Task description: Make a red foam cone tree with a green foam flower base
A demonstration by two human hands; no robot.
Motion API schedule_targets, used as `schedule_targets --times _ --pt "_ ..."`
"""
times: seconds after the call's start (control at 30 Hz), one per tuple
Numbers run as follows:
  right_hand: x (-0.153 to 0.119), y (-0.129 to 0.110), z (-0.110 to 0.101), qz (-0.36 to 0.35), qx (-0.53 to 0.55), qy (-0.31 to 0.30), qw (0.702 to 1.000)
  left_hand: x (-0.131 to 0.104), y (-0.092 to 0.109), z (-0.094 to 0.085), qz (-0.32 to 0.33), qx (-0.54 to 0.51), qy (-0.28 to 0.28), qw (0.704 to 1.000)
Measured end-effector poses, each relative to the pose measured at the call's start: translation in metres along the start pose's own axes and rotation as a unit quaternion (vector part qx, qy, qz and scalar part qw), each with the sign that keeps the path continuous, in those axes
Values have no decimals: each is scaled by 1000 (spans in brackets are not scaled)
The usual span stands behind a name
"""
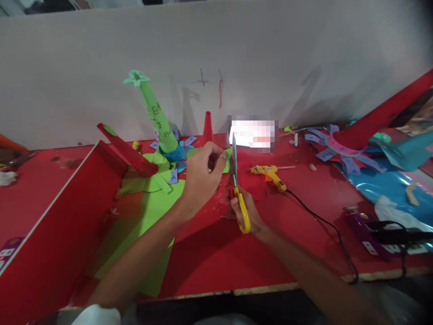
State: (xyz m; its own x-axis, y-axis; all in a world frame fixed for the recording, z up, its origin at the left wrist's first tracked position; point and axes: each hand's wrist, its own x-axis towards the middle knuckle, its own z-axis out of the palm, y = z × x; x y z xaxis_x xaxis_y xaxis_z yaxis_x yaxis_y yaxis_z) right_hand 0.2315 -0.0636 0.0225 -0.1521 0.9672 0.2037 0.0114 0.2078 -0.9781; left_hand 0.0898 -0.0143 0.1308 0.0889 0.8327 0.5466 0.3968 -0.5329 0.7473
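Note:
My left hand (pixel 204 174) pinches a small bright green piece (pixel 229 157) of what looks like foam sheet or paper. In my right hand (pixel 248 210) is a pair of scissors (pixel 242 210) with yellow handles, its blades pointing up and slightly apart. The green piece meets the blades; whether it lies between them I cannot tell. Behind my left hand stands a narrow red cone (pixel 208 128). More green material shows below and behind that hand, partly hidden. A large green sheet (pixel 154 253) lies under my left forearm.
A yellow glue gun (pixel 270 174) with a black cord lies to the right. Left stand a green lettered cone (pixel 158 119), a tilted red cone (pixel 126 149) and a red divider (pixel 77 216). A purple box (pixel 365 234) sits at the right. Behind is a bright screen (pixel 252 134).

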Motion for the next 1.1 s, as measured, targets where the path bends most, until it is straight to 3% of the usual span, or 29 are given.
schedule_targets --times 0.6,1.1 --pt "-4 10 0 47 26 0 999 0 -1 -1 4 -1 7 1000" --pt "-5 3 0 70 42 -3 997 3 0 -5 -4 4 22 1000"
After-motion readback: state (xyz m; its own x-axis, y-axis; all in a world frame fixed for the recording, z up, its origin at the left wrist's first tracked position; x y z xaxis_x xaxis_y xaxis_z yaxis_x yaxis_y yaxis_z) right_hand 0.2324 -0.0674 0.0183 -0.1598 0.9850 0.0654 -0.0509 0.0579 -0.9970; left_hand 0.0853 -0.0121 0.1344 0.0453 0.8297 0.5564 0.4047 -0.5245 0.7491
